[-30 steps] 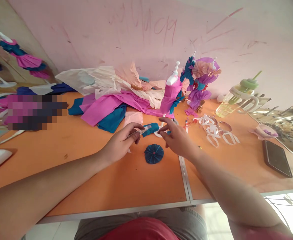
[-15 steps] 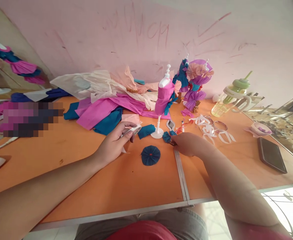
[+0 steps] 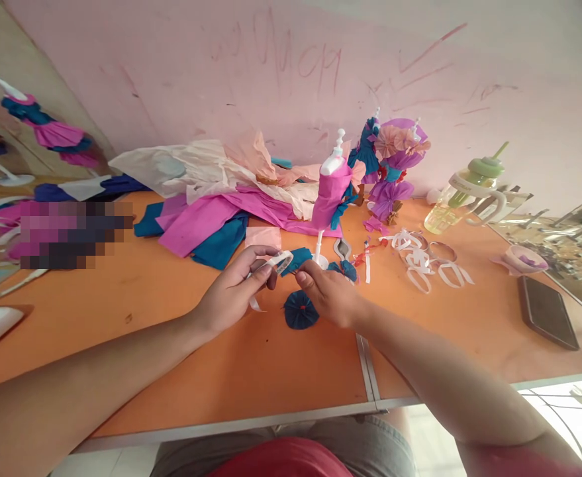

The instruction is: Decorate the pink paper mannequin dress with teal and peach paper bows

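Observation:
My left hand is closed around a roll of white tape, and a loose strip end dangles below the fingers. Just right of it, my right hand is closed in a pinch; what its fingers hold is too small to make out. Under the hands lies a round pleated blue paper rosette with a red centre, partly covered by my right hand. A piece of blue paper lies behind the tape. Beyond the hands, a white doll mannequin stands upright, dressed in magenta paper. A gathered blue bow lies behind my right hand.
Sheets of magenta paper and cream paper are heaped along the wall. Dressed paper dolls stand at the back. A bottle, white ribbon strips, a bowl and a phone are on the right.
My right hand has moved left from the blue bow to beside the tape roll, now over the rosette's edge. My left hand keeps the roll in nearly the same place.

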A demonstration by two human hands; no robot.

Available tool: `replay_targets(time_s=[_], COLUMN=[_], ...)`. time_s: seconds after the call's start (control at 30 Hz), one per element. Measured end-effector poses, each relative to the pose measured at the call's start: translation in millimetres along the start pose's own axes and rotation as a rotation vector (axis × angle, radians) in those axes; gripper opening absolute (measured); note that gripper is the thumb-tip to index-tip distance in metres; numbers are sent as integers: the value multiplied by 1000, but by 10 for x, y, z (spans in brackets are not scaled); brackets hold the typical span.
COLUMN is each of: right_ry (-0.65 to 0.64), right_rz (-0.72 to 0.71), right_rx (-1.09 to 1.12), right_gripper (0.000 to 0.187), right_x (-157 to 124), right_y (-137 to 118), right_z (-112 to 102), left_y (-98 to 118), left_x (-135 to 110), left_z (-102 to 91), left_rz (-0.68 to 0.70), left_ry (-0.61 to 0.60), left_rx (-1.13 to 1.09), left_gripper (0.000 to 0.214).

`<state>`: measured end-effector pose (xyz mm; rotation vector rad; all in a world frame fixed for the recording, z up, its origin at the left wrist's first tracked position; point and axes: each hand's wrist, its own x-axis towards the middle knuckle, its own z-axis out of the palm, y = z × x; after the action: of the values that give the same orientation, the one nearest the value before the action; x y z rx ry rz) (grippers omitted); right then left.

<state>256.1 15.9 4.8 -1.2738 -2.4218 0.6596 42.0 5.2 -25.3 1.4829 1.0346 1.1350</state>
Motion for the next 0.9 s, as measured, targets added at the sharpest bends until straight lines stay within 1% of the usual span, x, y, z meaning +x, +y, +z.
replay_targets(time_s=[0.17,0.33,0.5,0.63,0.7,0.77,0.9], right_ry=[-13,14,6,-29,-27,2,99], right_rz=[-29,-41,-35,-30,-45,-48,-10], right_rx=[52,60,136,183,157,91,-74], right_gripper=[35,33,37,38,36,35,37], right_x=[4,6,7,11,18,29,45], right_y=[-59,-33,-28,-50,-47,-27,32], right_z=[11,49,66,56,54,52,13], left_y=[2,21,42,71,80,73,-9], left_x=[-16,-47,-71,-87,-85,-66,18], left_z=[10,31,44,74,74,46,-91], left_rz=[-6,-30,-42,-76,-61,-47,-5], left_ry=[-10,-43,-130,-170,-177,-176,-138], left_rx=[32,64,96,115,129,168,354], left_gripper=[36,36,38,39,37,36,30])
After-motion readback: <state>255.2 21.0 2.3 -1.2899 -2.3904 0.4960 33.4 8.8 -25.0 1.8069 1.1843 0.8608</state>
